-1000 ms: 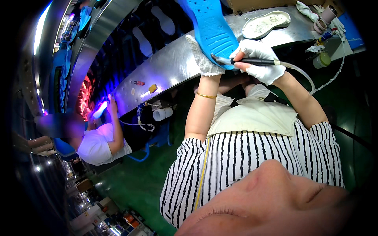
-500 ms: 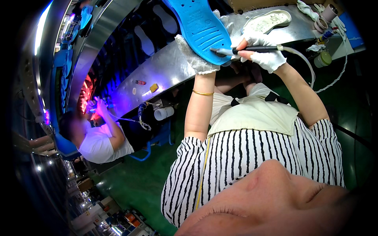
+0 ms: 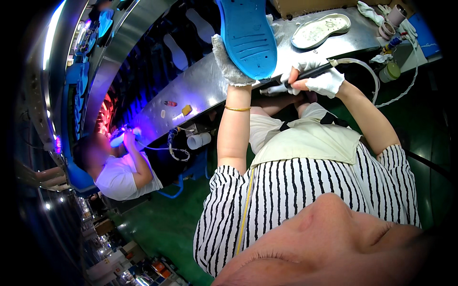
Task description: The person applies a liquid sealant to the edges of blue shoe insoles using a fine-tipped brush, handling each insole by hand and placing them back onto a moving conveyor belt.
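Note:
My left hand [image 3: 230,66], in a grey-white knit glove, grips a blue shoe sole [image 3: 249,40] from beneath and by its left edge. The sole is raised at the metal bench, with its grooved face towards me. In my right hand [image 3: 318,78], partly covered by a white glove with bare fingertips, is a brush with a black handle [image 3: 316,71], joined to a pale hose [image 3: 365,63]. The brush's light tip [image 3: 273,90] points left, just below the sole's near end and apart from it. Some left-hand fingers are hidden behind the sole.
A cream-coloured sole [image 3: 320,31] lies on the metal bench [image 3: 200,83], right of the blue one. Tape rolls [image 3: 396,16], gloves and a green-lidded jar [image 3: 390,72] stand at far right. On the left, a co-worker [image 3: 126,174] sits beside a lit conveyor with soles.
The brush has come off the sole's face and dropped below its near end. My left hand has shifted slightly left, turning the sole. The co-worker's hands now hold up a pale object.

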`<state>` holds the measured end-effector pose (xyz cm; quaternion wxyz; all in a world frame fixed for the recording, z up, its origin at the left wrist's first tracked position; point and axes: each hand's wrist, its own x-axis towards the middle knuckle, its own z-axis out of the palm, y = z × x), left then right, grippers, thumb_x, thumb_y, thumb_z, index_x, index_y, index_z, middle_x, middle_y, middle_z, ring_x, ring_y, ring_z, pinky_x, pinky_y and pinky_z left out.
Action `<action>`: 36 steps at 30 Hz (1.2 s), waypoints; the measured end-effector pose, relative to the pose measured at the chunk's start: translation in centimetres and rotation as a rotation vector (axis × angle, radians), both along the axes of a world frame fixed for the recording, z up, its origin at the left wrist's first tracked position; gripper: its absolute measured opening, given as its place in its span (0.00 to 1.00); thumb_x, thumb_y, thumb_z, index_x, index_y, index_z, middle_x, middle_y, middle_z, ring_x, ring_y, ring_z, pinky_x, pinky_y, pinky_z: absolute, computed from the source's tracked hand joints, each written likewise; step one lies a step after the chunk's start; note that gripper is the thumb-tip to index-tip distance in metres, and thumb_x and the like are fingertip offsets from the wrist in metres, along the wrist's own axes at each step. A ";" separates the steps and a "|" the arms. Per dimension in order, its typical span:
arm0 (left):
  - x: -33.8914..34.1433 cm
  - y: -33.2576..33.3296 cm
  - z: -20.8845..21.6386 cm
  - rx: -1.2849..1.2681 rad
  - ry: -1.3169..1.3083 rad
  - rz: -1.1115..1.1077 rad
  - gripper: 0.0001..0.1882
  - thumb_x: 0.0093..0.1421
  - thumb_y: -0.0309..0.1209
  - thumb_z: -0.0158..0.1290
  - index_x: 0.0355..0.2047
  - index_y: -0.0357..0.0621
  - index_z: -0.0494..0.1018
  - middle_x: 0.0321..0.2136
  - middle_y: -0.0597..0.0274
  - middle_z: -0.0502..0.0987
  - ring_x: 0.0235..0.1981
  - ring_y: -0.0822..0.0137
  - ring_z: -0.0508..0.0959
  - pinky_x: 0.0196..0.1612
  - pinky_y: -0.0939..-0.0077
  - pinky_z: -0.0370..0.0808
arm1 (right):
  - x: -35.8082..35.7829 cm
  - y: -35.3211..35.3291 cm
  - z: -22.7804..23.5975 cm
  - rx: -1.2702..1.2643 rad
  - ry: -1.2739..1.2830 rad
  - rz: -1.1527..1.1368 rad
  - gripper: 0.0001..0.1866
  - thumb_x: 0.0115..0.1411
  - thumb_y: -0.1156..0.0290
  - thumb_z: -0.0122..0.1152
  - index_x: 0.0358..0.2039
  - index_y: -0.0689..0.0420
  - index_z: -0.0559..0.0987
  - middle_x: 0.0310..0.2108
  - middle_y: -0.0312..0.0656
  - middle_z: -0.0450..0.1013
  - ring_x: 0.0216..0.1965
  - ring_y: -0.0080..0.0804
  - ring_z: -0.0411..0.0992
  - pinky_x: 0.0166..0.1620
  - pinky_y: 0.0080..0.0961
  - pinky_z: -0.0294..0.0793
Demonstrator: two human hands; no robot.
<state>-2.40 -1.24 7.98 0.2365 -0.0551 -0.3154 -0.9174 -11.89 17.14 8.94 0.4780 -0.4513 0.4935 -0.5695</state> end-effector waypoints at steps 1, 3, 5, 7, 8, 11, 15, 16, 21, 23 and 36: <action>0.0 -0.3 -0.4 0.013 -0.011 0.007 0.45 0.53 0.64 0.40 0.61 0.42 0.51 0.57 0.39 0.56 0.57 0.42 0.59 0.60 0.43 0.50 | -0.1 0.3 -0.2 0.024 -0.038 0.014 0.06 0.48 0.79 0.62 0.27 0.61 0.75 0.25 0.37 0.73 0.27 0.20 0.72 0.33 0.17 0.72; 0.2 -0.7 -0.7 0.032 -0.036 0.025 0.44 0.54 0.63 0.40 0.61 0.42 0.52 0.57 0.39 0.56 0.57 0.43 0.59 0.60 0.44 0.50 | -0.4 0.4 0.8 -0.007 -0.059 -0.047 0.06 0.49 0.79 0.61 0.29 0.60 0.74 0.25 0.36 0.73 0.26 0.19 0.71 0.33 0.17 0.72; 0.1 -0.5 -0.4 0.065 -0.070 0.027 0.40 0.56 0.60 0.40 0.58 0.42 0.56 0.54 0.42 0.61 0.53 0.47 0.64 0.57 0.49 0.57 | -0.5 0.1 2.5 -0.125 0.078 -0.096 0.07 0.51 0.80 0.59 0.30 0.60 0.71 0.31 0.37 0.72 0.33 0.21 0.70 0.38 0.18 0.70; -0.1 -0.1 0.4 0.102 -0.119 -0.002 0.34 0.58 0.57 0.41 0.53 0.40 0.63 0.48 0.47 0.69 0.46 0.53 0.71 0.50 0.57 0.68 | -0.9 -1.0 1.4 -0.324 0.212 -0.118 0.06 0.49 0.81 0.58 0.28 0.60 0.72 0.33 0.40 0.71 0.35 0.25 0.70 0.40 0.21 0.69; 0.0 0.1 0.9 0.114 -0.147 -0.017 0.32 0.58 0.55 0.41 0.50 0.39 0.66 0.45 0.48 0.72 0.43 0.55 0.74 0.48 0.59 0.72 | -1.5 -1.6 1.5 -0.457 0.559 -0.126 0.06 0.46 0.82 0.59 0.26 0.59 0.72 0.32 0.41 0.71 0.35 0.30 0.71 0.40 0.23 0.69; 0.2 -0.3 2.0 0.091 -0.285 -0.061 0.28 0.59 0.51 0.43 0.46 0.37 0.69 0.40 0.48 0.74 0.39 0.56 0.76 0.43 0.62 0.75 | -1.9 -2.4 0.8 -0.455 0.612 -0.069 0.07 0.42 0.80 0.59 0.25 0.58 0.74 0.30 0.41 0.71 0.35 0.33 0.71 0.40 0.25 0.70; -1.2 -1.2 1.9 0.012 -0.524 -0.034 0.23 0.59 0.46 0.47 0.39 0.35 0.72 0.33 0.50 0.77 0.31 0.58 0.78 0.37 0.66 0.78 | -2.0 -2.9 1.1 -0.296 0.547 0.007 0.06 0.41 0.80 0.59 0.23 0.59 0.75 0.27 0.42 0.73 0.33 0.33 0.72 0.38 0.26 0.71; -1.1 -1.2 2.0 0.001 -0.558 -0.091 0.23 0.59 0.46 0.47 0.39 0.35 0.72 0.33 0.50 0.77 0.31 0.59 0.78 0.37 0.67 0.78 | -1.9 -2.9 1.5 -0.214 0.506 0.023 0.05 0.41 0.80 0.59 0.23 0.60 0.75 0.27 0.42 0.73 0.32 0.33 0.72 0.37 0.26 0.71; -1.7 -1.3 1.3 -0.156 -0.700 -0.197 0.24 0.57 0.47 0.51 0.39 0.35 0.72 0.32 0.51 0.77 0.30 0.61 0.78 0.36 0.69 0.78 | -3.8 -2.3 3.4 -0.047 0.521 0.091 0.05 0.39 0.82 0.59 0.21 0.63 0.75 0.25 0.41 0.74 0.31 0.29 0.73 0.34 0.23 0.72; -1.9 -1.2 1.5 -0.167 -0.717 -0.209 0.24 0.57 0.47 0.50 0.40 0.35 0.72 0.32 0.51 0.77 0.30 0.62 0.78 0.35 0.70 0.78 | -4.2 -2.5 3.0 -0.096 0.404 0.097 0.06 0.40 0.82 0.59 0.23 0.63 0.75 0.25 0.41 0.74 0.31 0.29 0.73 0.36 0.23 0.71; -0.5 0.7 0.8 0.122 -0.350 -0.134 0.34 0.59 0.55 0.40 0.50 0.35 0.65 0.44 0.47 0.72 0.43 0.54 0.74 0.47 0.59 0.71 | -2.9 -0.9 1.9 -0.189 0.268 -0.185 0.07 0.48 0.76 0.63 0.29 0.61 0.76 0.25 0.37 0.73 0.27 0.22 0.70 0.33 0.19 0.70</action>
